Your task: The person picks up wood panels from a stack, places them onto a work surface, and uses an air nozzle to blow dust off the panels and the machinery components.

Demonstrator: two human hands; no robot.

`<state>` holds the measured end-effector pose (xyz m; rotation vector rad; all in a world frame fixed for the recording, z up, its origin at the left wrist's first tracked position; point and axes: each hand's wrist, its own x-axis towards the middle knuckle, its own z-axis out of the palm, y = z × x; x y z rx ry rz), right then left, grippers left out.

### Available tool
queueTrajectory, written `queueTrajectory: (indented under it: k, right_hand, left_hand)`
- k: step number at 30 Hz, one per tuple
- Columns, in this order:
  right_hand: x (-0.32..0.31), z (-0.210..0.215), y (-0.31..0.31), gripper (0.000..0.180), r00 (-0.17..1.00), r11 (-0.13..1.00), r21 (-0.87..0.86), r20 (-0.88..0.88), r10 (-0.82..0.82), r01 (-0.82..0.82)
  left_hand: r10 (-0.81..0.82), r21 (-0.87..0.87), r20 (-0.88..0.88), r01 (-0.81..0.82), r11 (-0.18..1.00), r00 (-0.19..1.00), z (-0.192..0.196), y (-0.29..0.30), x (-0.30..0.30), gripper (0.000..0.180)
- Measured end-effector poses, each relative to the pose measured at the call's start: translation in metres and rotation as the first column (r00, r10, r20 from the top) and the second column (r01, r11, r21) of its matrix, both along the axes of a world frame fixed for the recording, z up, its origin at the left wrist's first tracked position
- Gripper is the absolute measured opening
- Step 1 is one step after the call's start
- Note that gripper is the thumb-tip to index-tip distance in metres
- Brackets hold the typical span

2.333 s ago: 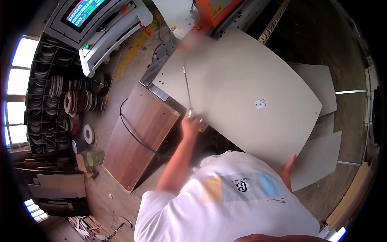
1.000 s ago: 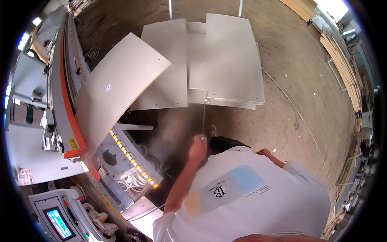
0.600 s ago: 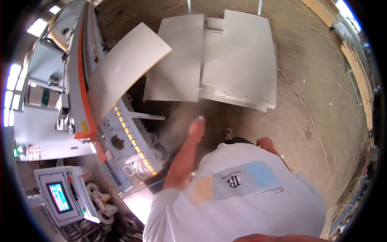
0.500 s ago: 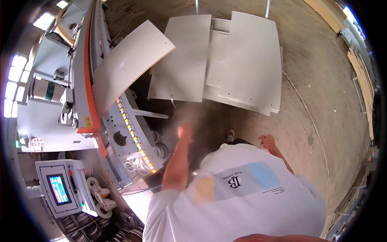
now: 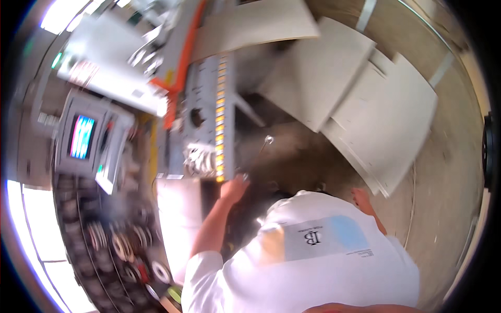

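Observation:
My left hand (image 5: pixel 235 189) is closed in a blurred fist by the near end of a grey machine bed. A small shiny spot shows at its fingers, but I cannot make out what it is. My right hand (image 5: pixel 360 197) hangs low at my right side, its fingers curled and nothing visible in them. Ahead of my left hand, the machine bed (image 5: pixel 196 99) carries a strip of yellow rollers (image 5: pixel 220 120). A pale flat panel (image 5: pixel 255 23) lies across its far part. Right of the bed are a large pale panel (image 5: pixel 321 73) and a stack of similar panels (image 5: pixel 389 120).
A control cabinet with a lit screen (image 5: pixel 82 136) stands at the left. Below it, racks hold several rolls of edging (image 5: pixel 122 245). A white surface (image 5: pixel 178 219) lies beside my left forearm. An orange machine rail (image 5: pixel 189 47) runs along the bed. Brown floor (image 5: pixel 417 208) extends right.
The view has swung left, so the machine and panels appear turned and shifted right. My left hand now appears beside the bed's near end. My right hand remains low at my side.

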<state>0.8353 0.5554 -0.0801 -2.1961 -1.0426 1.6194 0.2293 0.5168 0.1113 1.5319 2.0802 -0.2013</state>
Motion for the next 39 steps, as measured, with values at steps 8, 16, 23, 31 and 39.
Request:
queueTrajectory:
  k: [8,16,23,31,39]
  right_hand:
    - [-0.131,0.048,0.052,0.042,0.941,0.938,0.086,0.077,0.329,-0.335]
    - [-0.235,0.068,0.064,0.032,0.871,0.855,0.173,0.040,0.490,-0.489]
    - [-0.221,0.069,0.051,0.031,0.917,0.892,0.213,0.091,0.389,-0.399]
    - [-0.128,0.059,-0.074,0.026,0.873,0.900,0.100,0.309,0.377,-0.424]
    - [-0.112,0.019,-0.180,0.035,0.576,0.672,0.021,0.535,0.618,-0.741]
  left_hand:
    - [0.438,0.514,-0.407,-0.195,0.835,0.802,0.096,-0.073,-0.269,0.032]
    - [0.676,0.831,-0.246,-0.208,0.516,0.695,0.125,-0.067,-0.433,0.022]
    - [0.630,0.871,0.214,-0.438,0.223,0.746,0.071,0.023,-0.522,0.022]
    - [0.576,0.725,0.415,-0.638,0.258,0.704,0.007,0.135,-0.564,0.036]
    - [0.712,0.699,0.612,-0.657,-0.282,0.345,-0.082,0.144,-0.486,0.045]
